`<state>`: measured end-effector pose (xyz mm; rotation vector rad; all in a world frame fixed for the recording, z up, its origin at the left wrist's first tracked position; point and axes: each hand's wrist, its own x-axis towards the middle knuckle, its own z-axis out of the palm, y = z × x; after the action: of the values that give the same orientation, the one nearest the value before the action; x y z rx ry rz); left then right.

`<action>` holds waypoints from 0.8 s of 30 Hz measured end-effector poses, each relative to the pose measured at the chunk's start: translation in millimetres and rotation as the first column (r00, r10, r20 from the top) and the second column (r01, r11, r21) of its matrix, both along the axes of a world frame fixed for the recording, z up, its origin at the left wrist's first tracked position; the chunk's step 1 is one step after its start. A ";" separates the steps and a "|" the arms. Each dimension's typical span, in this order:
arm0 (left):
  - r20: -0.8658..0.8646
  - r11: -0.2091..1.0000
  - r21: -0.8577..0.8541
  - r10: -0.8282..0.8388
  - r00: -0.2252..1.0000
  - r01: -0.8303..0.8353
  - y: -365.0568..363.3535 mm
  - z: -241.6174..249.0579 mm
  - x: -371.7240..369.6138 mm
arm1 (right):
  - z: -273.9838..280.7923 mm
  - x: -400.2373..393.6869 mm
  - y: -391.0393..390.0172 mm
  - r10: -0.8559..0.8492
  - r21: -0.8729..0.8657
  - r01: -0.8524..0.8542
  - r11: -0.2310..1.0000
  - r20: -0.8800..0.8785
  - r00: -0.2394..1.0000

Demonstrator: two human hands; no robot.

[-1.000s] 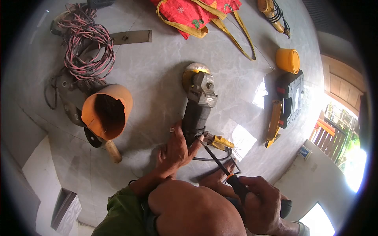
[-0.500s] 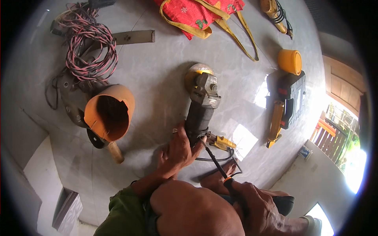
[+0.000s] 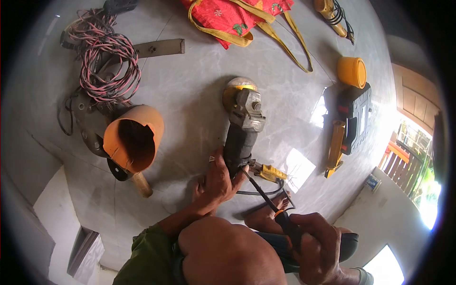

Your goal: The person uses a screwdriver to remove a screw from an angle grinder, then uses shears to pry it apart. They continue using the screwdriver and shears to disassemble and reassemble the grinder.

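An angle grinder (image 3: pixel 240 140) lies on the tiled floor with its disc (image 3: pixel 232 92) at the far end. My left hand (image 3: pixel 216 180) is closed around the grinder's rear end, thumb and fingers on either side. In my right hand (image 3: pixel 318 244) is a screwdriver (image 3: pixel 263 194), gripped by its black and orange handle. The shaft slants up to the left, and its tip meets the grinder's rear end beside my left thumb; the exact contact point is too small to make out. Yellow-handled pliers (image 3: pixel 270 172) lie against the grinder's right side, with a black cord (image 3: pixel 259 193) below.
On the left are an orange pipe piece (image 3: pixel 159 126), a wooden handle (image 3: pixel 141 185) and a coiled pink-black cable (image 3: pixel 135 76). A red bag (image 3: pixel 223 21) lies at the back. To the right stand a yellow cup (image 3: pixel 349 71), a dark tool case (image 3: pixel 358 118) and a yellow-orange tool (image 3: pixel 335 147).
My right hand has shifted slightly up and turned, showing more of the screwdriver's handle. The tip stays at the grinder's rear end, and my left hand keeps its hold.
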<state>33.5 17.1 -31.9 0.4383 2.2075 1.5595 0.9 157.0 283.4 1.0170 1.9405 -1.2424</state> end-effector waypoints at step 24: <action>0.088 0.984 0.131 -0.132 0.987 0.120 -18.3 4.2 -37.5 | -288.9 120.0 188.4 0.508 0.736 -0.059 0.674 -0.404 0.761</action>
<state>-4.0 -1.3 -27.8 0.5184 1.9780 1.6216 120.8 345.4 -5.5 0.5788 3.0688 -0.6419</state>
